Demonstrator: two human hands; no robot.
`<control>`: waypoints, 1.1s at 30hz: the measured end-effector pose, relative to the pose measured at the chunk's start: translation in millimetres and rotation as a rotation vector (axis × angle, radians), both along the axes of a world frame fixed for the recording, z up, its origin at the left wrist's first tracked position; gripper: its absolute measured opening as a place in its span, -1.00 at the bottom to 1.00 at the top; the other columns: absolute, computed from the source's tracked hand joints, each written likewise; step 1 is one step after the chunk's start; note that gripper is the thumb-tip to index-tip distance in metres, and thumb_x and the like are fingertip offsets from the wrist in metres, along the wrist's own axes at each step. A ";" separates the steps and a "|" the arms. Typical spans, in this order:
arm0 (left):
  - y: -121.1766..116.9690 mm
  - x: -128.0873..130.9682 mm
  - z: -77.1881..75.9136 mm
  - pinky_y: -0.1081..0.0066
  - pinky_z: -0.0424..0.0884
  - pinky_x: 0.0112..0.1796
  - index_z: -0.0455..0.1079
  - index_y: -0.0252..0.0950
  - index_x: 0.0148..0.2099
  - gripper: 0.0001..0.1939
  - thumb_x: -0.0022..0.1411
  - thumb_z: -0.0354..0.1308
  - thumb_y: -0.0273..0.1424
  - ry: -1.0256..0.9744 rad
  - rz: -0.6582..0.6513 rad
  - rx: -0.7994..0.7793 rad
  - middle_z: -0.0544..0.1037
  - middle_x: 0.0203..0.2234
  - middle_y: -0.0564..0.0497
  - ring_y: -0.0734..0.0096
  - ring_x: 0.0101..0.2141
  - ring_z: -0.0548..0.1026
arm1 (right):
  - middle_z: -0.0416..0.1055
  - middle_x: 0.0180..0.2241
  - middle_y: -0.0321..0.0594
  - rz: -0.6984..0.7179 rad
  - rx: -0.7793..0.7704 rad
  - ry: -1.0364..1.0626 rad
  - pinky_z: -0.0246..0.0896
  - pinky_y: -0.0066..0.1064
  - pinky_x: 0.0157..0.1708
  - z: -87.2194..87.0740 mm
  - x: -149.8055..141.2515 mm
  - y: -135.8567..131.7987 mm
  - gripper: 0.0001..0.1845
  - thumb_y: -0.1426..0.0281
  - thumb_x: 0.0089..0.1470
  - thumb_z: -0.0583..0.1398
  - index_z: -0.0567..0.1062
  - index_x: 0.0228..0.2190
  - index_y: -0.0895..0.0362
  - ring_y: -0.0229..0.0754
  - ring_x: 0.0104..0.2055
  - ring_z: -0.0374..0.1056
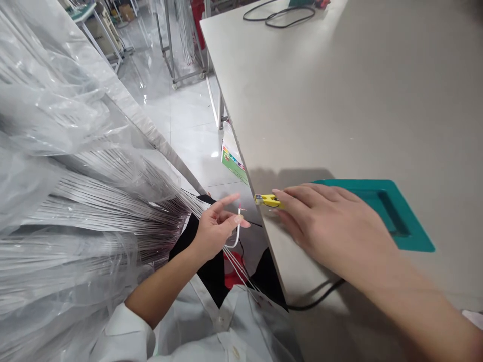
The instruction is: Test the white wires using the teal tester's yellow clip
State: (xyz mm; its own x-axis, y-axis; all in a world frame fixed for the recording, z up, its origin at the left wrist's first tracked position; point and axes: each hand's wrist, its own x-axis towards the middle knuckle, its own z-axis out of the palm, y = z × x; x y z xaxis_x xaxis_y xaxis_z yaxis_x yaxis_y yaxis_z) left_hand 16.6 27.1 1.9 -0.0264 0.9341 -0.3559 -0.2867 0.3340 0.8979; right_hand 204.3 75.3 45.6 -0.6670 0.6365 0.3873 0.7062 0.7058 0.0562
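Note:
My left hand (213, 234) pinches a thin white cable (238, 234) between thumb and fingers, beside the table's edge. The cable bends upward, and fine reddish wires stick out of its end. My right hand (328, 221) rests low over the table (302, 125), closed on a small yellow tool (268, 200) with a metal tip. That tip points left at the table's edge, a short gap from the cable end. The rest of the tool is hidden under my right hand. Several more white cables (234, 264) hang below my left hand.
Large bundles of white cables (113, 201) in clear plastic (49, 100) fill the left side. A teal tray (413, 226) lies partly behind my right hand. A black cord (317, 299) crosses the near edge; another cord (279, 22) lies at the back. A wheeled rack (171, 65) stands beyond.

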 end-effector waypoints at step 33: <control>26.5 24.9 -19.8 0.55 0.04 -0.64 0.41 -0.30 0.05 -0.51 0.02 0.22 -0.39 0.113 -0.057 0.049 0.58 -0.52 0.02 0.69 -0.68 0.09 | 0.44 -0.50 -0.08 0.088 -0.244 -0.059 0.01 0.19 -0.14 -16.9 15.9 40.6 -0.80 0.22 0.06 0.10 0.44 -0.43 0.05 0.05 -0.39 0.36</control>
